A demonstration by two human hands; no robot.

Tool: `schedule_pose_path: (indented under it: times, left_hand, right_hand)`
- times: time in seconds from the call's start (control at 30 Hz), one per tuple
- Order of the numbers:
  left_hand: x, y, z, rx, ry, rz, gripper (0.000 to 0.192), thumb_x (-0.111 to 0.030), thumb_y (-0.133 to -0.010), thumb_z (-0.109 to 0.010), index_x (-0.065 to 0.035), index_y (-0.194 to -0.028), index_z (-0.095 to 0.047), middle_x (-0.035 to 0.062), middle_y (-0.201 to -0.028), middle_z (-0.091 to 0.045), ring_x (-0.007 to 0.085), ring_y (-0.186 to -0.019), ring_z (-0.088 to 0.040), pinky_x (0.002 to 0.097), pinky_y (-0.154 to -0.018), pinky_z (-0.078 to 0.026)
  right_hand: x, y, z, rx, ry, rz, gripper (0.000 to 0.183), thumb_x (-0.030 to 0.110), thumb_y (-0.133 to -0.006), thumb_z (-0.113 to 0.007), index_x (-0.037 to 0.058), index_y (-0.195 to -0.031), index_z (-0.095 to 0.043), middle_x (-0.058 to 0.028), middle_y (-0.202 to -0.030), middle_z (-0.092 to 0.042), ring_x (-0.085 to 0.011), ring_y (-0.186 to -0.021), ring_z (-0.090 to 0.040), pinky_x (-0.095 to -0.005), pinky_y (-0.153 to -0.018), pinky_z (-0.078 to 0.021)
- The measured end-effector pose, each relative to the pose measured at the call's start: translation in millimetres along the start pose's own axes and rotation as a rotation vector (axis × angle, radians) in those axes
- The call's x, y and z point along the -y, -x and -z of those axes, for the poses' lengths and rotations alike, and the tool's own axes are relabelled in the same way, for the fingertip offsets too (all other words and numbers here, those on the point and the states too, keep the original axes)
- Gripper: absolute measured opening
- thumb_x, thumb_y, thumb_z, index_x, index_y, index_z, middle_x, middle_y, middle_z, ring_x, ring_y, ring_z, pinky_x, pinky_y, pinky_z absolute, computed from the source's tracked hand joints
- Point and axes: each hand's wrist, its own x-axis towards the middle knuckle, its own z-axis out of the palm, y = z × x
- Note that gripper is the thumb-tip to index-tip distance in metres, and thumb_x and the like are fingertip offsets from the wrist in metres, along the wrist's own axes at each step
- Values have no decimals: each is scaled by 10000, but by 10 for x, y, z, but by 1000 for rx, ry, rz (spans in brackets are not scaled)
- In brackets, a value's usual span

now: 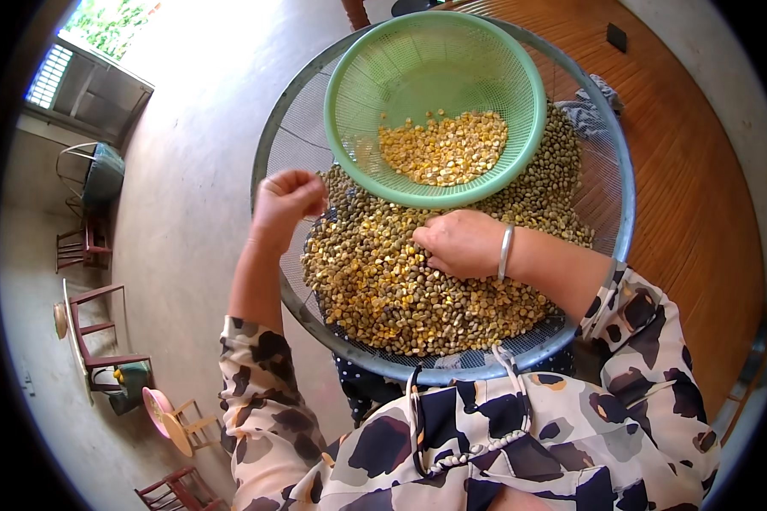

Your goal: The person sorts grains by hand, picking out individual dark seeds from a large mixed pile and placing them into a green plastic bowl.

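Before me a large round mesh sieve [625, 191] with a metal rim holds a heap of greenish-brown beans mixed with yellow corn kernels [383, 287]. A light green plastic colander [422, 76] rests on the far part of the heap, with yellow corn kernels [447, 147] gathered in its near side. My right hand [461, 244], with a silver bangle at the wrist, lies on the heap, its fingertips in the beans and kernels. My left hand [292, 199] is raised over the sieve's left side, fingers curled inward; whatever is inside them is hidden.
The sieve overlaps a brown wooden slatted surface [690, 172] on the right, where a grey cloth [604, 96] and a small dark block [617, 38] lie. Along the left wall stand wooden chairs [96, 326], a dark basket [102, 175], a pink basin [158, 409] and a small stool [182, 434].
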Motion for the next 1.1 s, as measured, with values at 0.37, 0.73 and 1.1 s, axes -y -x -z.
schedule_pose_path:
  times: [0.37,0.73,1.1]
  left_hand:
    - [347,-20,22,110,-943,-169,113,-80,-719,-687,-34,-822,-692,89,-731,-669,168,-628,-618,302,-627,-512]
    - [500,-32,-10,77,-1111,-211,82,-54,-718,-625,-23,-783,-665,128,-720,-649,246,-671,-639,345,-649,-504]
    - [-452,32,-233,-33,419,-199,142,-83,-873,-598,25,-959,-631,82,-775,-653,101,-676,-606,216,-603,-498]
  right_hand:
    - [-5,-2,-18,5,-2,-20,199,183,-797,-609,8,-873,-551,-164,-853,-632,-312,-832,-633,-414,-751,-509]
    - [15,5,24,26,-5,-21,195,178,-805,-604,7,-884,-553,-165,-868,-632,-307,-858,-630,-408,-774,-503]
    - [3,25,49,40,-23,-56,188,163,-802,-594,8,-902,-557,-165,-878,-629,-307,-866,-627,-408,-782,-501]
